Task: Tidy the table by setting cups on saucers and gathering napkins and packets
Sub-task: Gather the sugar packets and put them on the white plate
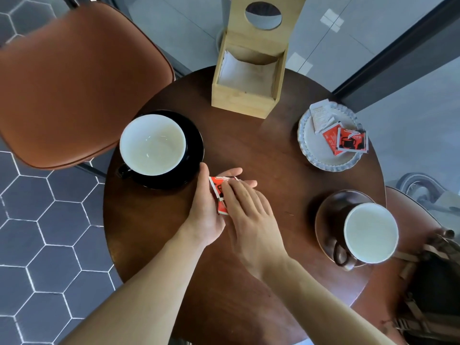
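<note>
A black cup point(152, 145) with a white inside stands on a black saucer point(193, 150) at the table's left. A brown cup point(371, 232) sits on a brown saucer point(323, 215) at the right. My left hand point(207, 210) lies palm up in the middle and holds red coffee packets point(219, 192). My right hand point(249, 210) rests flat on top of those packets, fingers pressing them into the left palm. A glass plate point(313, 145) at the far right carries red packets point(348, 141) and white packets point(322, 115).
A wooden napkin box point(239, 98) with white napkins point(245, 74) stands at the table's far edge. A brown leather chair point(74, 78) is at the left, and a dark bag point(433, 295) lies on a seat at the right. The round wooden table point(273, 155) stands on hexagon floor tiles.
</note>
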